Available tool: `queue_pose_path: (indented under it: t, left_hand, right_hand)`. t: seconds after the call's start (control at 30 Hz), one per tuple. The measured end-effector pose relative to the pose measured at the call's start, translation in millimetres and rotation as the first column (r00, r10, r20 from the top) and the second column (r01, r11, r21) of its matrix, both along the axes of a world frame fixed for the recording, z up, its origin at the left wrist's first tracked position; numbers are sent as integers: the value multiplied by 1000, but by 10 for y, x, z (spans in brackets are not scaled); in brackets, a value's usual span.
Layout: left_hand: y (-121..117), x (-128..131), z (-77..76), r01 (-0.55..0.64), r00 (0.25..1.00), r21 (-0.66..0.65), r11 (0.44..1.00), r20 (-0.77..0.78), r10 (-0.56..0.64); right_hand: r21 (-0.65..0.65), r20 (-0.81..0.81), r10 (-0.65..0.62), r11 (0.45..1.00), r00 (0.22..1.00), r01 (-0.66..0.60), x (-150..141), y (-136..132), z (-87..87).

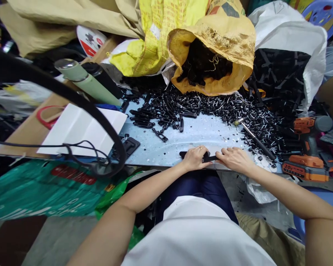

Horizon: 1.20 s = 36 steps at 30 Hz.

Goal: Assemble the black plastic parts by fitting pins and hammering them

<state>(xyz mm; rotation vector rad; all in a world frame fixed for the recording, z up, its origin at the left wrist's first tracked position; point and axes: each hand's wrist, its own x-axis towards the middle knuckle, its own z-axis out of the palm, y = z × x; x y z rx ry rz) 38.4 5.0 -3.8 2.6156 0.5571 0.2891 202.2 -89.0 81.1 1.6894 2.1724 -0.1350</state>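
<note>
At the table's front edge my left hand (195,158) is closed around a black plastic part (184,154), whose end sticks out to its left. My right hand (234,159) is closed on the right end of a dark bar (210,159) that runs between the two hands. Whether the bar and the part are one piece I cannot tell, since my fingers cover much of them. Beyond my hands lie loose black plastic links (166,111) and a heap of black-headed screws (230,105).
A hammer (256,140) and an orange cordless drill (308,159) lie to the right. At the back an orange sack (211,87) gapes open, full of black parts. To the left are a green flask (93,87), white paper (80,127) and a black cable (86,111) arching across.
</note>
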Motion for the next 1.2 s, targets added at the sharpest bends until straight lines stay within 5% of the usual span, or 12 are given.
queue_pose_path:
  t: [0.2,0.4,0.5,0.6,0.7,0.77,0.97,1.2]
  left_hand:
    - [328,445,167,120,988,-48,992,-92,-124]
    - [1133,1147,338,-330,932,79,941,-133,338]
    - [1263,1293,348,-309,932,108,945,-164,324]
    - [1276,1314,339,-269,946,132,954,-151,288]
    - [1268,1262,329,-255,949,153,955,-152,278]
    - [1241,1173,309,-277,947,151,949,-121,296]
    - [946,485,197,-279,943,-50,959,175,284]
    - [437,-294,194,-187,965,-86,979,172,199]
  right_hand:
    - [101,-137,17,995,990,-3,375,-105,-374]
    - [230,-244,-59,966,968,117,597,-279,-501]
    - [334,-263,-180,905,948,264,791,-103,-404]
    - [386,-270,-443,764,855,518,1093,264,-270]
    - [358,-266,-708,558,655,749,1391,648,-196]
    - [331,-265,-772,490,578,807,1535,828,-217]
    - [260,-285,-774,505,565,823,1749,958,-369]
    - [233,-325,-729,556,603,798,1935,996,-477]
